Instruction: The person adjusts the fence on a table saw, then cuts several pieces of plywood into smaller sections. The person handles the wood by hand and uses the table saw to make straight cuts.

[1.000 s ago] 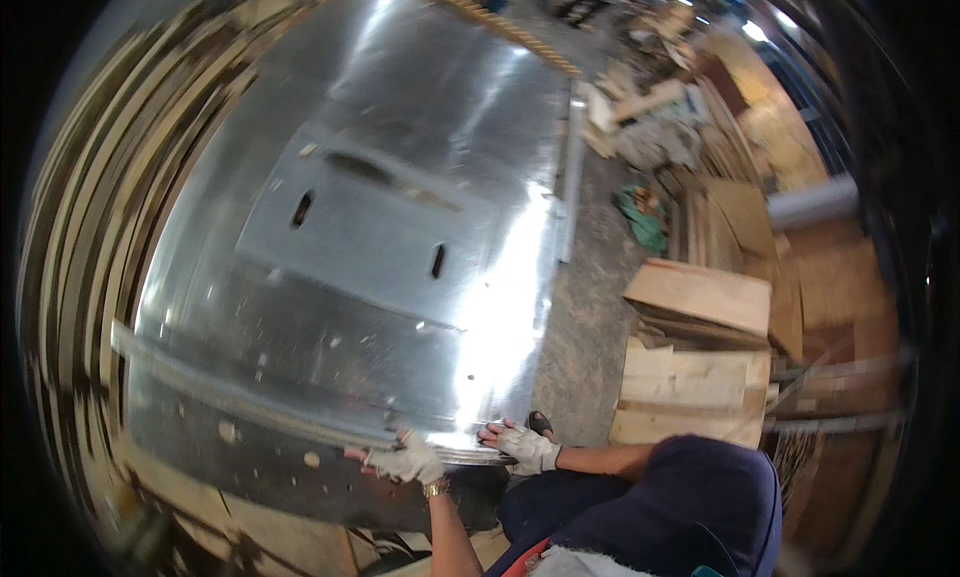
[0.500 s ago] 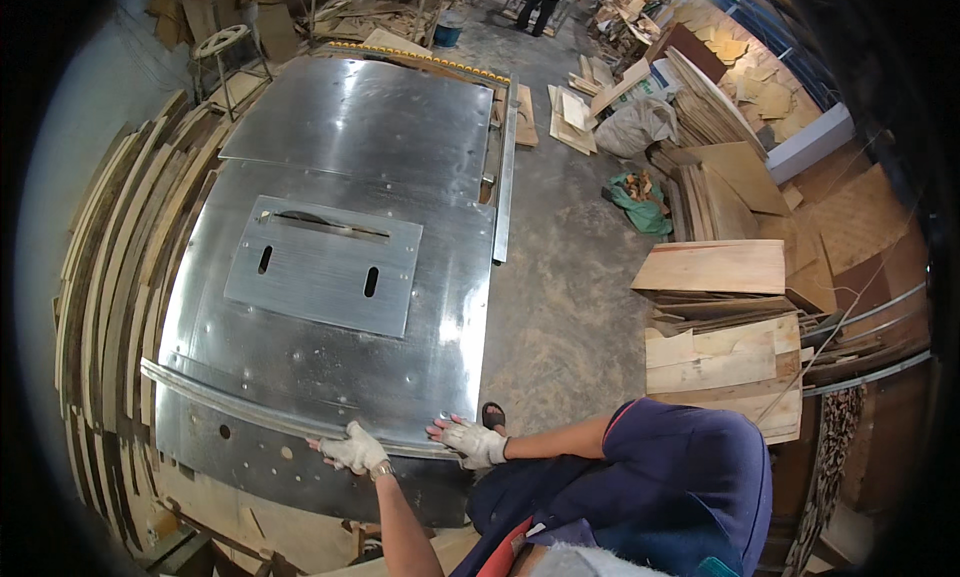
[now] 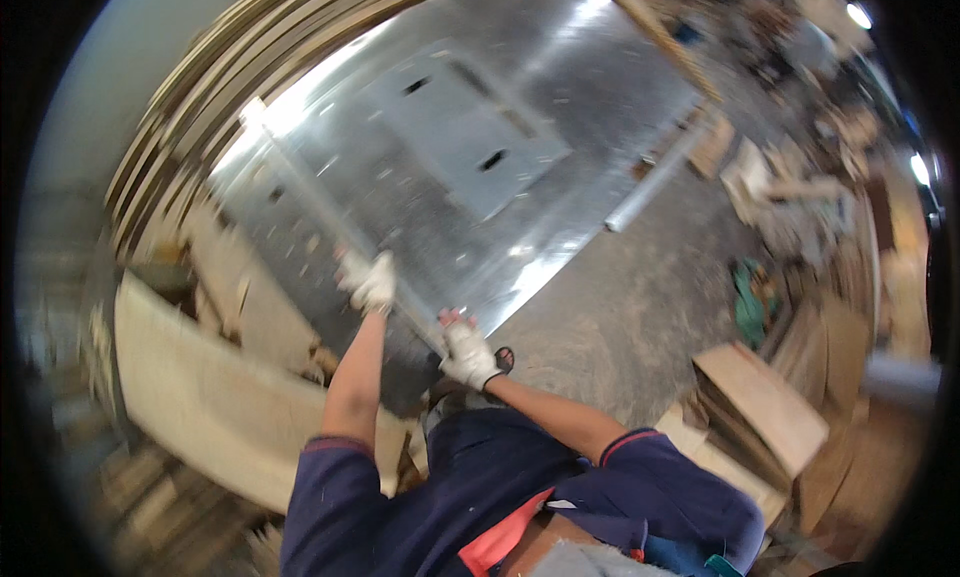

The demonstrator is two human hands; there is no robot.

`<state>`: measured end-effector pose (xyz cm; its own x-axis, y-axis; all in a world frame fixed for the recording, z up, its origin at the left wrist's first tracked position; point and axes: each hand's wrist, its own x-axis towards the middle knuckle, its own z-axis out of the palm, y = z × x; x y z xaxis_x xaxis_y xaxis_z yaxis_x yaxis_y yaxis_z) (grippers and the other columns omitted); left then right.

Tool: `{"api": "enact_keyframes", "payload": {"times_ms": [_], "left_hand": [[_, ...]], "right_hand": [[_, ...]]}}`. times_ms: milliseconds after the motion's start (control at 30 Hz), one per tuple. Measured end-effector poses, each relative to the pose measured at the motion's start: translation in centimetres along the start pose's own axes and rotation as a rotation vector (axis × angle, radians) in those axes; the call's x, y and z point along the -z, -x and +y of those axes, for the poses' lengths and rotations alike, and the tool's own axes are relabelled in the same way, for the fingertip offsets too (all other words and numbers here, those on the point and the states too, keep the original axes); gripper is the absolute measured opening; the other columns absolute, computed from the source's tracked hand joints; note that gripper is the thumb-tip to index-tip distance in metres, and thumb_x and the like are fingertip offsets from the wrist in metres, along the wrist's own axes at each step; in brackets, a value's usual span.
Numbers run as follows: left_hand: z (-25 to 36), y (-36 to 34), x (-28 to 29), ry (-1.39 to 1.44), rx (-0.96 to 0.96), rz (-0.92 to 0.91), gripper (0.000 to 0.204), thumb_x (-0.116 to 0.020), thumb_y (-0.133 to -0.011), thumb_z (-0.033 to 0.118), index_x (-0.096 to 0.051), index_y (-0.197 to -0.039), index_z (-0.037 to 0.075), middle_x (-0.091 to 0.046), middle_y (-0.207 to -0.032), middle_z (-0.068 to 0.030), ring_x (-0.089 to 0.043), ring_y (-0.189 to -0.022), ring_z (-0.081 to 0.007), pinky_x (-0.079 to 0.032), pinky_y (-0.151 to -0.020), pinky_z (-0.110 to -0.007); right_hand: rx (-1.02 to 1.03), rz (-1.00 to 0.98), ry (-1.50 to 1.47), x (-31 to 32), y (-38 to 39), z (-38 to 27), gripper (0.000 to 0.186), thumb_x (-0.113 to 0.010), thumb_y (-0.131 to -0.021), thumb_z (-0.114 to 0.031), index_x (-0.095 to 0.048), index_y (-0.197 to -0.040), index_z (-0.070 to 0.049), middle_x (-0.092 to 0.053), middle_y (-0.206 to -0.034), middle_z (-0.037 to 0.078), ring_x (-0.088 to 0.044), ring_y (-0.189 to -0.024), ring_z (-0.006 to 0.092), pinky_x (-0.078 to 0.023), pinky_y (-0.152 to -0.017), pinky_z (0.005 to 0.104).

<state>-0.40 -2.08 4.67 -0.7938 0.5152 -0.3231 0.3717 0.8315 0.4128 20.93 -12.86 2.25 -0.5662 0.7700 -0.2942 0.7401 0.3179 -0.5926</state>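
A wide metal machine table with a slotted plate set in its top lies in front of me. Across its near part runs a long metal bar. My left hand, in a whitish glove with bare fingertips, rests at this bar with its fingers spread. Further right, near the bar's end and the table's corner, my right hand lies gloved too, fingers stretched forward. Neither hand visibly holds anything loose. Motion blur hides exactly how the left fingers touch the bar.
Long wooden strips are stacked beside the wall at left. A large pale board leans at lower left. On the right stand boards and a green bag. A metal rail juts along the table's right side.
My view has swung left, so the table now appears turned clockwise and blurred. More of the lower-left boards shows. Both hands remain by the bar.
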Motion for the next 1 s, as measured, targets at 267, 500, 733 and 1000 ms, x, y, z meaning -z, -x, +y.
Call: {"api": "enact_keyframes", "payload": {"times_ms": [267,500,733,1000], "left_hand": [[-5.3,-2.0,-3.5,0.075,-0.233,0.234,0.103,-0.074,-0.072,0.038,-0.021,-0.154,0.007,-0.035,-0.154,-0.0156,-0.026,-0.147,-0.0241,-0.015,-0.118,-0.05],[-4.6,-2.2,-3.7,0.026,0.033,0.101,0.1,-0.072,-0.074,0.043,-0.023,-0.152,0.005,-0.037,-0.15,-0.0177,-0.032,-0.142,-0.0303,-0.027,-0.113,-0.049],[-0.1,-1.5,-3.9,-0.014,-0.166,0.158,0.094,-0.067,-0.084,0.032,-0.01,-0.158,0.021,-0.029,-0.157,-0.0183,-0.036,-0.138,-0.0439,-0.03,-0.112,-0.053],[-0.8,-2.3,-4.7,-0.068,-0.166,0.174,0.092,-0.067,-0.085,0.033,-0.013,-0.158,0.017,-0.027,-0.159,-0.0155,-0.03,-0.145,-0.0292,-0.024,-0.113,-0.054]], "right_hand": [[0.044,0.04,-0.007,-2.2,1.7,-1.0,0.086,-0.074,-0.073,-0.024,-0.036,-0.146,-0.001,-0.028,-0.158,0.014,-0.02,-0.149,0.0311,-0.011,-0.121,0.049],[0.08,0.083,0.001,-1.7,1.4,-1.2,0.085,-0.072,-0.074,-0.026,-0.035,-0.145,0.0,-0.032,-0.155,0.017,-0.023,-0.147,0.0345,-0.014,-0.12,0.0491],[0.029,-0.043,-0.049,1.8,0.1,2.2,0.081,-0.069,-0.075,-0.015,-0.035,-0.147,0.0,-0.025,-0.16,0.014,-0.016,-0.15,0.0292,-0.013,-0.121,0.0485],[0.055,-0.026,-0.13,1.7,0.3,2.6,0.077,-0.068,-0.075,-0.016,-0.039,-0.144,0.001,-0.026,-0.159,0.013,-0.016,-0.15,0.0283,-0.012,-0.122,0.0477]]}}
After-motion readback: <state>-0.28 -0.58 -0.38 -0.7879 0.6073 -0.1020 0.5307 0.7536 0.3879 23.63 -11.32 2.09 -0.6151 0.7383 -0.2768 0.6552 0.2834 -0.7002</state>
